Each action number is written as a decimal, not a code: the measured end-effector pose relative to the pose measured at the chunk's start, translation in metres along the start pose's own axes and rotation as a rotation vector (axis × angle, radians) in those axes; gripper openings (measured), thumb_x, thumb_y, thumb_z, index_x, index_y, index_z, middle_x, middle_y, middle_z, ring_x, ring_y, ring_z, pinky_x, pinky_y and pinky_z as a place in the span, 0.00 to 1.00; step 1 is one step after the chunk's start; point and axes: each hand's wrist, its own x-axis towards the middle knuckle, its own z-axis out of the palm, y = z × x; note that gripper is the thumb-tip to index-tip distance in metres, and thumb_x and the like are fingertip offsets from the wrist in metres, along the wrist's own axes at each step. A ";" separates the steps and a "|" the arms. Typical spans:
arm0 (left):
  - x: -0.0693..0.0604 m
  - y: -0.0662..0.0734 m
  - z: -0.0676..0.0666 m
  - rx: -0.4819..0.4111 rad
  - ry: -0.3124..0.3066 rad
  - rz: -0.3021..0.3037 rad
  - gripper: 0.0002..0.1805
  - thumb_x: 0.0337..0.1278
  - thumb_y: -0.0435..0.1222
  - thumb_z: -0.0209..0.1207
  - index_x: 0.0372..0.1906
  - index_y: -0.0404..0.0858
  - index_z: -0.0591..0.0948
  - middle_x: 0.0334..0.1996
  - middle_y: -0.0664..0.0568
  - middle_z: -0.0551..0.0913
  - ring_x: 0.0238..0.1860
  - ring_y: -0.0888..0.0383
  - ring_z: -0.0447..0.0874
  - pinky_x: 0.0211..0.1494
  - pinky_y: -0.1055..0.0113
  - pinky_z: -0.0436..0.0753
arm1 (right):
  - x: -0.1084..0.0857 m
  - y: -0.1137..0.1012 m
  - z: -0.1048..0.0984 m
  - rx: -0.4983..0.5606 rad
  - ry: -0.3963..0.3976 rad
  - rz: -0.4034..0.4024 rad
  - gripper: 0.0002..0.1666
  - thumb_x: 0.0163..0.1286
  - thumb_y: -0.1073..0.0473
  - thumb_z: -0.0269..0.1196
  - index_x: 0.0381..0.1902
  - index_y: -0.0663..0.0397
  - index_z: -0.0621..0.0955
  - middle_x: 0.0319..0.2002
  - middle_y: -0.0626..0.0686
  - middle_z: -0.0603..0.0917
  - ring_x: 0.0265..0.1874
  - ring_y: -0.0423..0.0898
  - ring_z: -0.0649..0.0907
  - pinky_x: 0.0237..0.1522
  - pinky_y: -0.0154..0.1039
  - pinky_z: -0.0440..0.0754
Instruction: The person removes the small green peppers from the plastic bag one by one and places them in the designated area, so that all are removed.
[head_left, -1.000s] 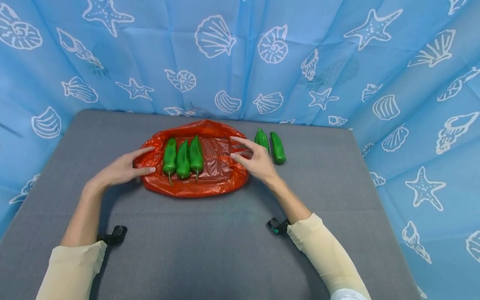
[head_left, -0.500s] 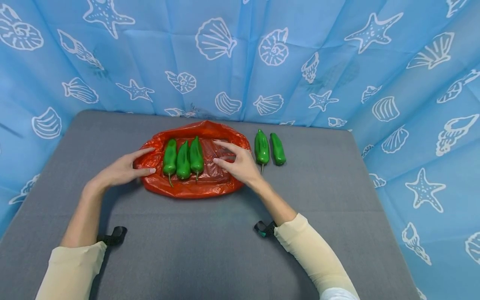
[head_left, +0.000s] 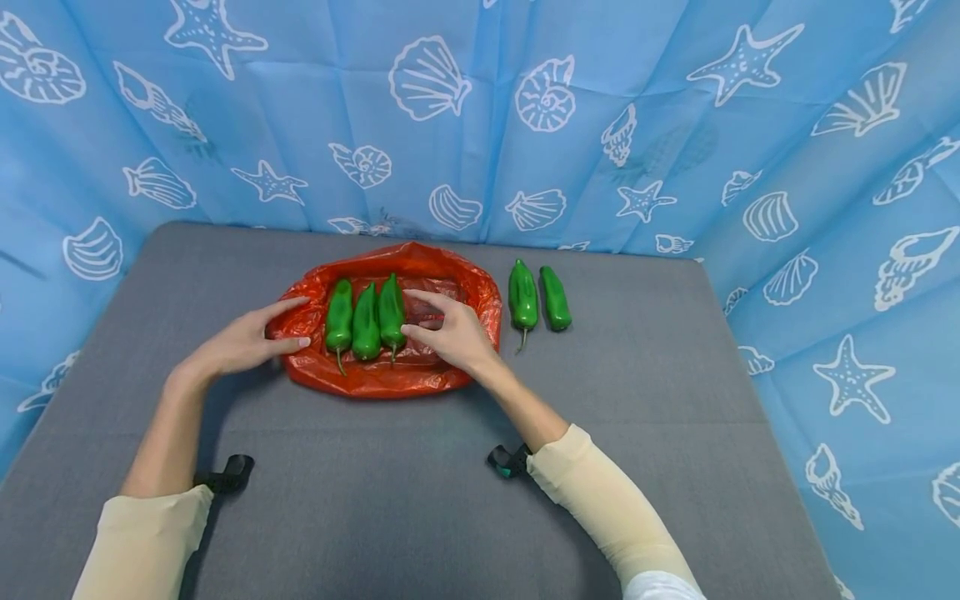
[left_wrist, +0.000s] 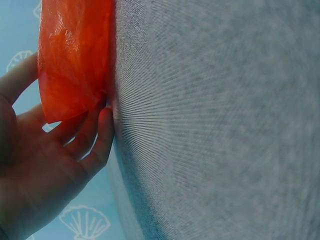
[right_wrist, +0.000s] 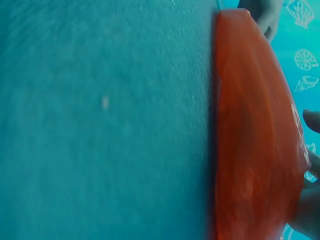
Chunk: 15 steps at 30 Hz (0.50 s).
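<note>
A red plastic bag (head_left: 360, 383) lies with its mouth spread wide on the grey table. Three green peppers (head_left: 366, 325) rest side by side in its left half. My left hand (head_left: 240, 337) holds the bag's left end between thumb and fingers. The left wrist view shows its fingers (left_wrist: 87, 135) under and behind the red plastic. Over the bag's right half is my right hand (head_left: 453, 333), thumb and index finger apart, their tips close beside the rightmost pepper in the bag. Whether they touch it I cannot tell. The right wrist view hides the peppers behind the bag's side.
Two more green peppers, one with a stem (head_left: 522, 300) and one beside it (head_left: 555, 298), lie on the table (head_left: 637, 375) right of the bag. A blue curtain (head_left: 480, 125) with white shell prints hangs behind the table and along its sides.
My right hand has moved left from the bag's right rim toward the rightmost pepper in the bag, uncovering the loose pepper with the stem. The left hand and the bag have stayed put.
</note>
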 end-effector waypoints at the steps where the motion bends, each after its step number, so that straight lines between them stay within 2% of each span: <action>1: 0.000 0.000 0.000 0.000 0.001 0.001 0.43 0.68 0.50 0.59 0.79 0.38 0.54 0.74 0.25 0.51 0.72 0.27 0.49 0.68 0.29 0.54 | 0.001 0.000 0.002 -0.011 -0.005 -0.001 0.33 0.65 0.56 0.70 0.68 0.48 0.75 0.64 0.52 0.78 0.50 0.52 0.85 0.46 0.36 0.84; 4: 0.001 0.000 0.000 -0.001 0.001 -0.001 0.43 0.68 0.50 0.59 0.79 0.38 0.54 0.74 0.25 0.51 0.72 0.27 0.49 0.68 0.29 0.54 | 0.003 -0.002 0.007 -0.017 -0.018 0.002 0.34 0.65 0.56 0.70 0.68 0.49 0.75 0.62 0.54 0.80 0.53 0.51 0.84 0.49 0.37 0.83; 5: 0.001 0.000 -0.001 0.000 0.002 -0.001 0.43 0.68 0.50 0.59 0.79 0.38 0.54 0.73 0.26 0.55 0.70 0.28 0.56 0.68 0.30 0.55 | 0.004 -0.003 0.009 -0.021 -0.020 0.005 0.34 0.65 0.56 0.70 0.68 0.50 0.75 0.61 0.55 0.80 0.53 0.51 0.84 0.50 0.37 0.83; 7: 0.000 -0.001 -0.001 -0.002 -0.002 -0.009 0.43 0.68 0.50 0.58 0.79 0.39 0.53 0.62 0.26 0.70 0.59 0.31 0.72 0.67 0.31 0.59 | 0.007 -0.003 0.013 -0.020 -0.020 0.010 0.34 0.65 0.56 0.71 0.68 0.51 0.75 0.60 0.56 0.81 0.53 0.50 0.83 0.51 0.36 0.82; 9: 0.000 -0.001 -0.001 -0.002 -0.006 -0.015 0.44 0.69 0.51 0.58 0.79 0.39 0.52 0.46 0.32 0.80 0.43 0.39 0.81 0.64 0.34 0.64 | 0.008 -0.004 0.016 -0.035 -0.019 0.019 0.35 0.65 0.56 0.71 0.69 0.51 0.75 0.60 0.55 0.81 0.54 0.49 0.83 0.52 0.37 0.82; 11: -0.001 -0.002 -0.001 -0.001 -0.011 -0.020 0.44 0.69 0.51 0.58 0.79 0.40 0.51 0.29 0.41 0.80 0.28 0.49 0.80 0.59 0.39 0.69 | 0.010 -0.004 0.019 -0.081 -0.022 0.024 0.36 0.64 0.54 0.71 0.69 0.50 0.74 0.63 0.53 0.79 0.55 0.48 0.82 0.54 0.38 0.81; 12: -0.001 -0.001 -0.001 -0.002 -0.014 -0.023 0.44 0.69 0.51 0.58 0.79 0.40 0.51 0.24 0.43 0.79 0.25 0.50 0.79 0.58 0.41 0.70 | 0.010 -0.004 0.020 -0.113 -0.026 0.026 0.37 0.65 0.53 0.71 0.70 0.49 0.73 0.64 0.52 0.78 0.57 0.47 0.81 0.55 0.39 0.80; 15: -0.001 -0.001 -0.001 0.005 -0.014 -0.025 0.44 0.69 0.51 0.57 0.80 0.40 0.51 0.23 0.46 0.79 0.24 0.52 0.79 0.54 0.45 0.71 | 0.012 -0.004 0.022 -0.190 -0.046 0.021 0.39 0.65 0.51 0.71 0.72 0.48 0.71 0.69 0.51 0.73 0.63 0.46 0.77 0.61 0.41 0.76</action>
